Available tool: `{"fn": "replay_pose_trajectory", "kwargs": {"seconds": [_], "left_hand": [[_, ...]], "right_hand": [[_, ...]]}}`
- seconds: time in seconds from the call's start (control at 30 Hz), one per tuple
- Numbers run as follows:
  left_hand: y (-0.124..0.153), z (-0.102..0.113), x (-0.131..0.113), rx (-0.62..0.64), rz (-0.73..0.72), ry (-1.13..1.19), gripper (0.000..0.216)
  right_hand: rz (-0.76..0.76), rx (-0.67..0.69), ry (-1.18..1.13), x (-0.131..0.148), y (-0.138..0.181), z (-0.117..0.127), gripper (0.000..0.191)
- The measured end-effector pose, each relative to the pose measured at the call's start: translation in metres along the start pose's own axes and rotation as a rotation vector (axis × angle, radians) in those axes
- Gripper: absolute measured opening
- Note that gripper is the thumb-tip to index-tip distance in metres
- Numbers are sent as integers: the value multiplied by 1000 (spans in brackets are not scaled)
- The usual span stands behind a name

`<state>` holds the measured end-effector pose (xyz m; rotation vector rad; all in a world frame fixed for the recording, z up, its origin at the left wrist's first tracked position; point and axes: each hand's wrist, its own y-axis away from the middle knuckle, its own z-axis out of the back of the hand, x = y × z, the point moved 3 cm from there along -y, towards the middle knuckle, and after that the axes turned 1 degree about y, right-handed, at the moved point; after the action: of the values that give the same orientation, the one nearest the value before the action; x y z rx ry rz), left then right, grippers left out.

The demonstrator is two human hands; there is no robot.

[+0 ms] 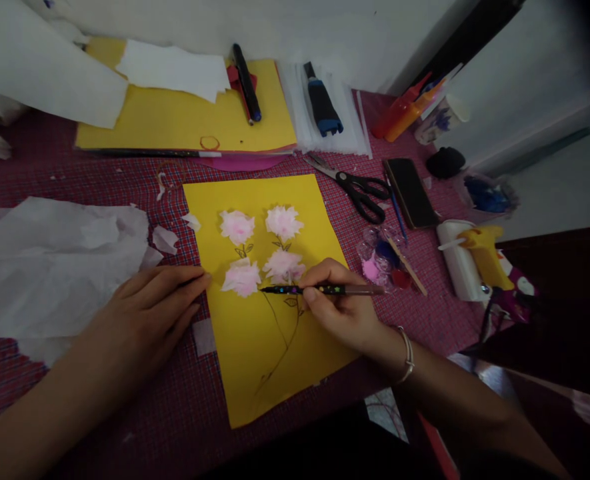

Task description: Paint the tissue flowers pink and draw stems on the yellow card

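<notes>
A yellow sheet of paper [255, 380] lies on the checked tablecloth, bearing several pink-and-white tissue paper flowers [237, 227] and dark drawn stems and leaves. My right hand [342, 307] pinches a dark brush pen [332, 290] patterned with small coloured stars. Its tip is beside the lower left flower [241, 277], close to a thin drawn stem; whether it touches the paper I cannot tell. Flat with fingers stretched out, my left hand [157, 310] rests at the sheet's left edge, fingertips at the border and nothing held.
White tissue paper [59, 267] spreads out at left. Scissors [357, 190], a phone [411, 193] and a paint palette [372, 257] with a wooden stick lie right of the sheet. Behind are yellow card [175, 123], a marker [247, 83], glue sticks [295, 100] and a glue gun [485, 257] farther right.
</notes>
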<state>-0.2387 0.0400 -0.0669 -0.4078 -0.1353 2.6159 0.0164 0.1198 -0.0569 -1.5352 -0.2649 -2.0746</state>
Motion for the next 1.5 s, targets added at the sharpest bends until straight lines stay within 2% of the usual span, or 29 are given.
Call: {"fn": "replay_pose_trajectory", "kwargs": {"seconds": [0.87, 1.5], "left_hand": [[0, -2, 1, -10, 15, 11, 35], [2, -4, 2, -10, 35, 13, 36]], "right_hand": [[-4, 6, 7, 2, -1, 1, 5], [52, -97, 107, -2, -3, 2, 9]]}}
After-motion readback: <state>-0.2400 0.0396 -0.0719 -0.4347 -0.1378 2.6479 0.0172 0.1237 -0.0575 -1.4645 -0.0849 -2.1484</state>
